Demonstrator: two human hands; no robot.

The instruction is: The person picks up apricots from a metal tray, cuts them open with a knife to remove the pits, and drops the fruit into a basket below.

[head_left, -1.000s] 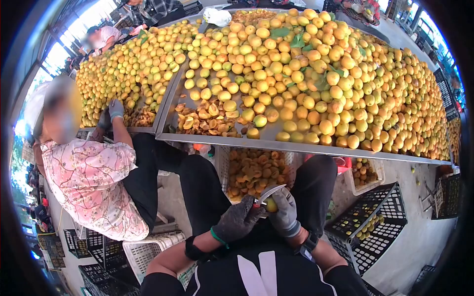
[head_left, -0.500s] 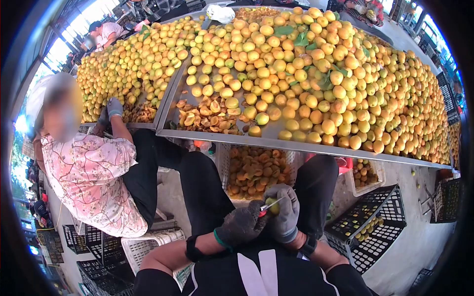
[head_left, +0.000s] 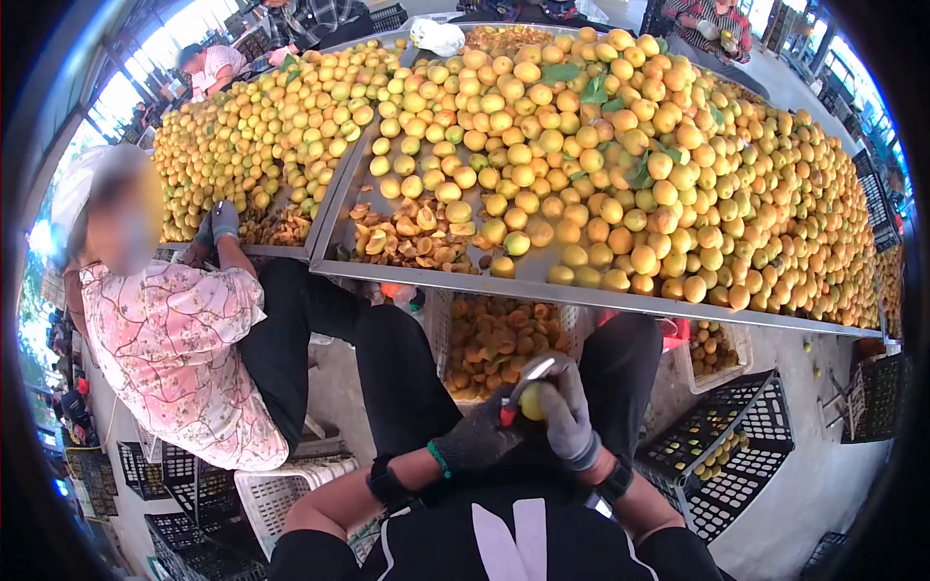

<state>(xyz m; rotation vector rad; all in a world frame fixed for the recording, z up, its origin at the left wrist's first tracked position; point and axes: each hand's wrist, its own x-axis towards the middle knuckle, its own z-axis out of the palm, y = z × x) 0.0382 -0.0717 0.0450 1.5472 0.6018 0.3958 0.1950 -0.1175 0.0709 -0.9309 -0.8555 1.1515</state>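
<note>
My left hand (head_left: 477, 441), in a dark grey glove, grips a small knife (head_left: 526, 381) with a red handle and a curved blade. In my right hand (head_left: 565, 414), gloved in lighter grey, sits a yellow apricot (head_left: 533, 402), and the blade rests against it. Both hands work close together above my lap, between my black-trousered knees. Just beyond them stands a white crate (head_left: 497, 337) filled with halved apricots.
A long metal table (head_left: 581, 295) carries a large heap of yellow apricots (head_left: 601, 145) and a small pile of cut halves (head_left: 407, 237). A person in a floral shirt (head_left: 179, 358) sits at my left. Black crates (head_left: 727, 455) lie on the floor at right.
The knife blade has turned around the apricot, and both hands have shifted slightly while staying together above my lap. The person at left has barely moved.
</note>
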